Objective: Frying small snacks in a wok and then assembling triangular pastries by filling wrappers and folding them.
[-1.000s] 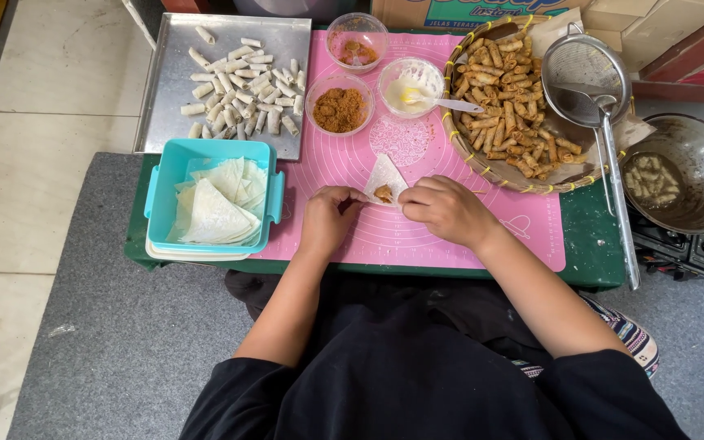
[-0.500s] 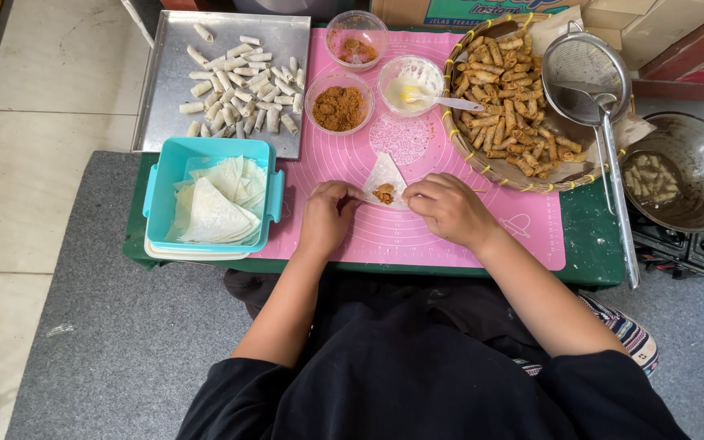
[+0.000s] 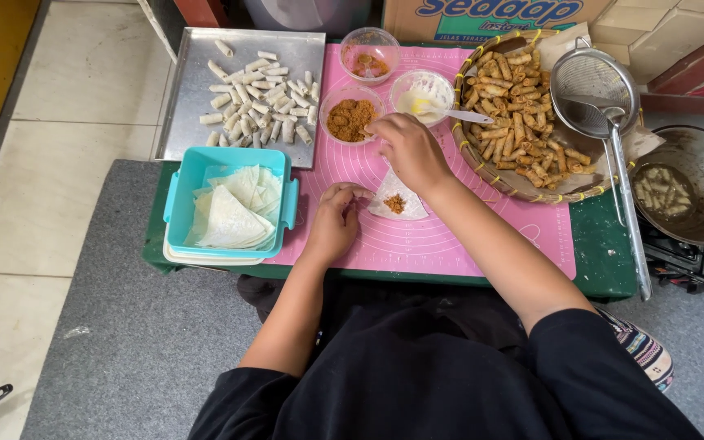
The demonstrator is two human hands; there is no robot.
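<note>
— Three small clear bowls, is that right?
— Yes, three: one bowl of brown crumbly filling (image 3: 349, 121), one bowl of pale paste (image 3: 421, 87) with a spoon (image 3: 450, 112) in it, and one nearly empty bowl (image 3: 369, 54) with a reddish smear, behind the other two.
— And the hands?
— Two. The right hand (image 3: 407, 151) reaches to the rim of the filling bowl, fingertips bunched together at its edge; whether they pinch any filling, I cannot tell. The left hand (image 3: 336, 220) rests on the pink mat (image 3: 466, 236), fingers curled, thumb and forefinger touching the left corner of the wrapper.
— One wrapper?
— One wrapper (image 3: 395, 200) lies flat on the mat between the hands, with one small heap of brown filling on its middle. More wrappers are stacked in the turquoise box (image 3: 230, 204) to the left; too overlapped to count.
— Finished rolls?
— One steel tray (image 3: 242, 90) at the back left holds some thirty pale uncooked rolls, loosely scattered. One woven basket (image 3: 523, 110) at the right holds a heap of golden fried rolls, too many to count.
— Anything else?
— One wire skimmer (image 3: 605, 106) lies across the basket's edge, and one dark wok (image 3: 682, 191) with a few rolls in it sits at the far right.
</note>
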